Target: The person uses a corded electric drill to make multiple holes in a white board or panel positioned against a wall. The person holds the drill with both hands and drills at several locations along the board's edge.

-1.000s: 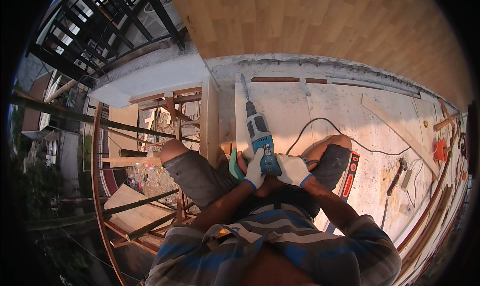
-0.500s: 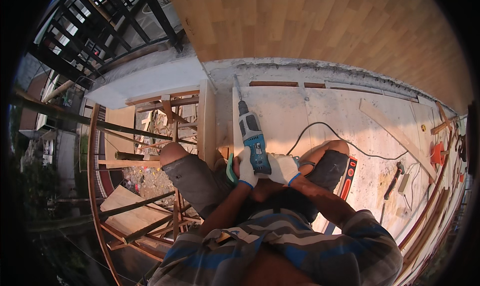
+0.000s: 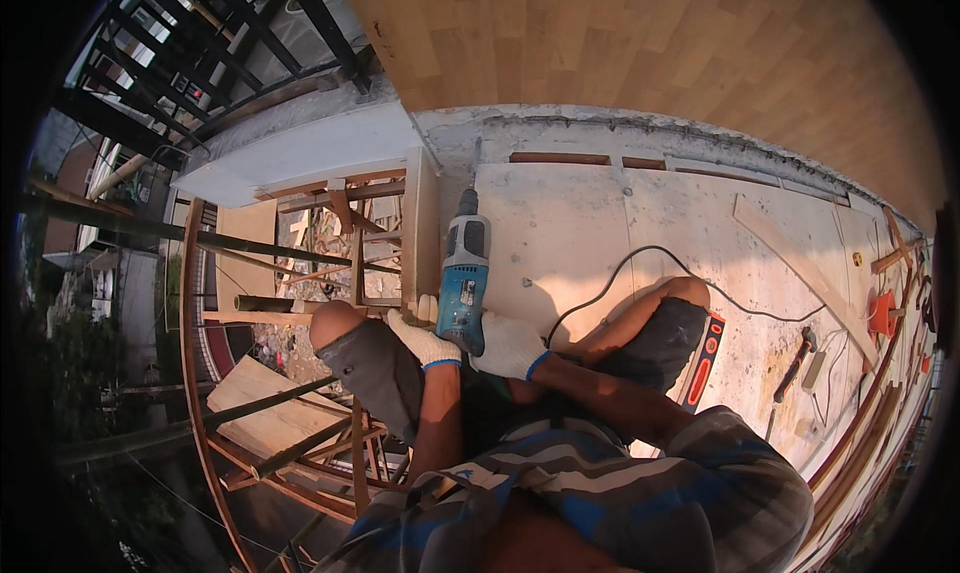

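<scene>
A blue and grey hammer drill points away from me, its long bit reaching over the concrete strip by the wood-patterned floor. Both my hands wear white knit gloves with blue cuffs. My right hand is closed round the rear end of the drill. Against its left side lies my left hand, with curled fingers beside the casing; part of its grip is hidden. The black cord curves off to the right over the pale board. Whether the bit touches the concrete I cannot tell.
Left of me, an opening drops to rubble between poles and timber framing. A black railing stands at upper left. On the right lie a red spirit level, a hammer, a long plank and a red container.
The drill has swung left and come nearly upright in the picture, its rear end nearer my left knee. My left hand has shifted left along its side; my right hand has moved left with it.
</scene>
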`<move>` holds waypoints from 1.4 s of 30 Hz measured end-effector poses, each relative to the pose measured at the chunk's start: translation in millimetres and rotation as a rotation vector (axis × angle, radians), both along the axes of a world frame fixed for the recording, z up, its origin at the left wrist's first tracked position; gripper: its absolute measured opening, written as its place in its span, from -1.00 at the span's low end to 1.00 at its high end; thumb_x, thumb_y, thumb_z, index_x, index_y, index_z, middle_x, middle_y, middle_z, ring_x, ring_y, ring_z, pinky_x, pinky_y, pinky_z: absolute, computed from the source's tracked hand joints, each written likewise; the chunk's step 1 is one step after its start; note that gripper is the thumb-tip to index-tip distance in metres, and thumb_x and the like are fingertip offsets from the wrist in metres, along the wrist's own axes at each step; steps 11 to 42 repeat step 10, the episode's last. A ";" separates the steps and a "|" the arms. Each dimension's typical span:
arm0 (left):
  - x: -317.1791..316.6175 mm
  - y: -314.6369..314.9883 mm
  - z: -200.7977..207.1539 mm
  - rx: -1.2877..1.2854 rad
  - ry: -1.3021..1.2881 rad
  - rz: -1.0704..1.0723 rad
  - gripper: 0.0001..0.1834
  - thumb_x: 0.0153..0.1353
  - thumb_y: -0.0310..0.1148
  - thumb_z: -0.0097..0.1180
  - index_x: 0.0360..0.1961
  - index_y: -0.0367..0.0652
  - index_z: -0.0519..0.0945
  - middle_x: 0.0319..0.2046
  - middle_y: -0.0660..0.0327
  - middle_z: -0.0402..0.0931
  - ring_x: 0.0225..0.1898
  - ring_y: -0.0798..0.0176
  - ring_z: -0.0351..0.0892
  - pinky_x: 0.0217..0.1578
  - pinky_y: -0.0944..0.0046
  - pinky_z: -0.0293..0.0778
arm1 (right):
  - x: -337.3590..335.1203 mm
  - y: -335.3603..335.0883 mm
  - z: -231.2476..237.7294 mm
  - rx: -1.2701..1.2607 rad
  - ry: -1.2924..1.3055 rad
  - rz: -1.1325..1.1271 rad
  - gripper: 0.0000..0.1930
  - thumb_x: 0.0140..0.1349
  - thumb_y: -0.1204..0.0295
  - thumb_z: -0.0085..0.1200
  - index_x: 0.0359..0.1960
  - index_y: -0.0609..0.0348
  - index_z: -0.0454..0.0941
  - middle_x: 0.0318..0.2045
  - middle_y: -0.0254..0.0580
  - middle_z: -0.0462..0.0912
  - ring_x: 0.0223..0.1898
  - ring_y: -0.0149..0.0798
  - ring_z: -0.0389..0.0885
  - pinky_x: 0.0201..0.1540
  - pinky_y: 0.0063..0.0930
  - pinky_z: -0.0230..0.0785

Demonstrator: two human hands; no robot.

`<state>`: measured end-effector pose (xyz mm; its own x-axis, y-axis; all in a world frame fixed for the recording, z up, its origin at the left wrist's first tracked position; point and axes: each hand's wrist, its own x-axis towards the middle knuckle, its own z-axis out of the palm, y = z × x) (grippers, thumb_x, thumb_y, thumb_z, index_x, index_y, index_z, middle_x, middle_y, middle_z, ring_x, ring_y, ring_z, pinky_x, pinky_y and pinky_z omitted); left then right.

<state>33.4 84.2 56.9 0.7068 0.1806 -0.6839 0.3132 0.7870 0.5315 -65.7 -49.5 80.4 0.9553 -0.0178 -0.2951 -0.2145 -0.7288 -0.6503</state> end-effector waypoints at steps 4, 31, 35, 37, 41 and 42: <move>-27.0 7.0 -12.8 -0.047 -0.134 -0.359 -0.23 0.59 0.31 0.12 0.38 -0.20 0.63 0.17 -0.02 0.75 0.12 -0.05 0.79 0.16 -0.08 0.73 | 11.5 16.7 -4.0 -0.011 0.004 -0.078 -0.44 0.22 0.12 0.39 0.00 0.38 0.54 -0.16 0.28 0.81 -0.09 0.28 0.87 -0.02 0.16 0.73; -21.4 19.3 -38.1 0.339 0.097 -0.427 -0.26 0.48 0.20 0.40 0.30 -0.28 0.67 0.05 0.06 0.81 -0.02 0.08 0.83 0.03 0.03 0.78 | 23.1 51.6 -39.0 -0.026 0.028 -0.121 -0.51 0.29 0.21 0.38 0.04 0.39 0.56 -0.07 0.31 0.83 0.03 0.32 0.85 0.07 0.16 0.72; -21.4 19.3 -38.1 0.339 0.097 -0.427 -0.26 0.48 0.20 0.40 0.30 -0.28 0.67 0.05 0.06 0.81 -0.02 0.08 0.83 0.03 0.03 0.78 | 23.1 51.6 -39.0 -0.026 0.028 -0.121 -0.51 0.29 0.21 0.38 0.04 0.39 0.56 -0.07 0.31 0.83 0.03 0.32 0.85 0.07 0.16 0.72; -21.4 19.3 -38.1 0.339 0.097 -0.427 -0.26 0.48 0.20 0.40 0.30 -0.28 0.67 0.05 0.06 0.81 -0.02 0.08 0.83 0.03 0.03 0.78 | 23.1 51.6 -39.0 -0.026 0.028 -0.121 -0.51 0.29 0.21 0.38 0.04 0.39 0.56 -0.07 0.31 0.83 0.03 0.32 0.85 0.07 0.16 0.72; -21.4 19.3 -38.1 0.339 0.097 -0.427 -0.26 0.48 0.20 0.40 0.30 -0.28 0.67 0.05 0.06 0.81 -0.02 0.08 0.83 0.03 0.03 0.78 | 23.1 51.6 -39.0 -0.026 0.028 -0.121 -0.51 0.29 0.21 0.38 0.04 0.39 0.56 -0.07 0.31 0.83 0.03 0.32 0.85 0.07 0.16 0.72; -21.4 19.3 -38.1 0.339 0.097 -0.427 -0.26 0.48 0.20 0.40 0.30 -0.28 0.67 0.05 0.06 0.81 -0.02 0.08 0.83 0.03 0.03 0.78 | 23.1 51.6 -39.0 -0.026 0.028 -0.121 -0.51 0.29 0.21 0.38 0.04 0.39 0.56 -0.07 0.31 0.83 0.03 0.32 0.85 0.07 0.16 0.72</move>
